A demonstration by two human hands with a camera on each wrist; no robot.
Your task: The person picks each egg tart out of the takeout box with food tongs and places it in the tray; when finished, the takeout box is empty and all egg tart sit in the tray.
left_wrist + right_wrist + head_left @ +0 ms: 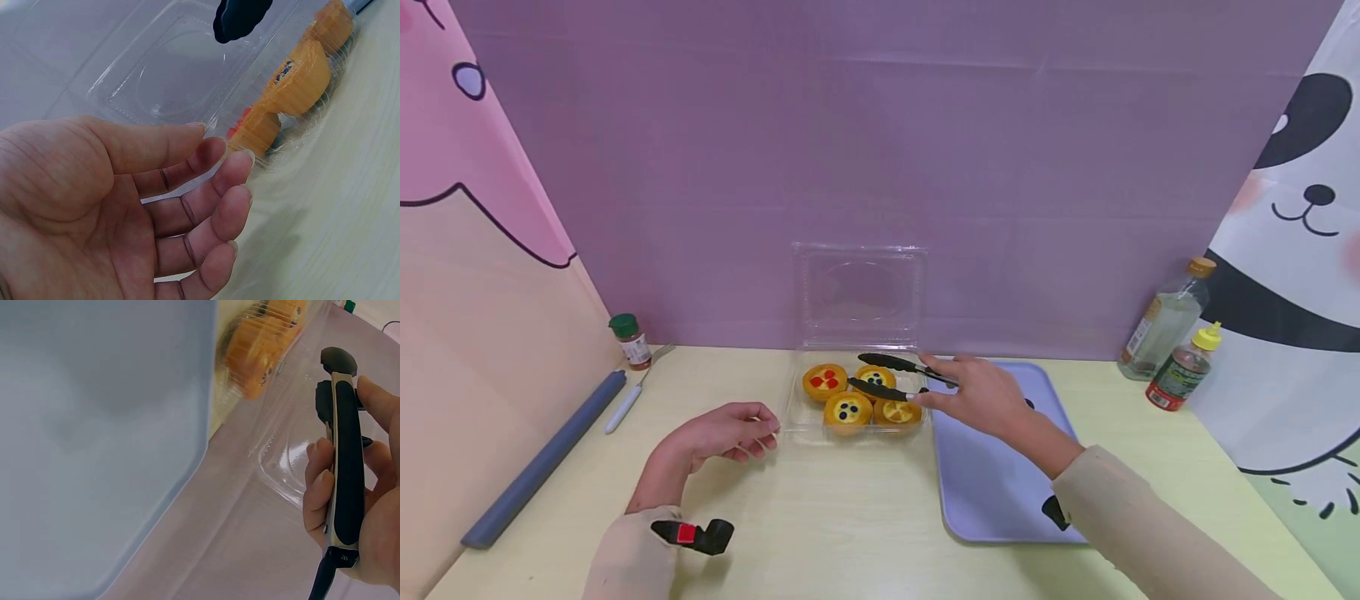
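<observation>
My right hand (981, 396) grips black-tipped tongs (349, 462), their arms spread over the tarts in the head view. Below lie several round golden tarts, one with red pieces on top (825, 382), another with dark blue dots (848, 410). They sit in a clear plastic clamshell container (805, 428), its lid (861, 292) standing up against the back. At the container's front left corner, my left hand (730, 433) pinches the rim between thumb and index finger. The other left fingers (231, 212) are loosely bent beside it.
A lavender tray (992, 500) lies right of the container, partly under my right forearm. Two bottles, one glass (1165, 325) and one yellow-capped (1183, 367), stand at the back right. At left are a green-lidded jar (632, 342), a fork (625, 408) and a long blue-grey bar (546, 458).
</observation>
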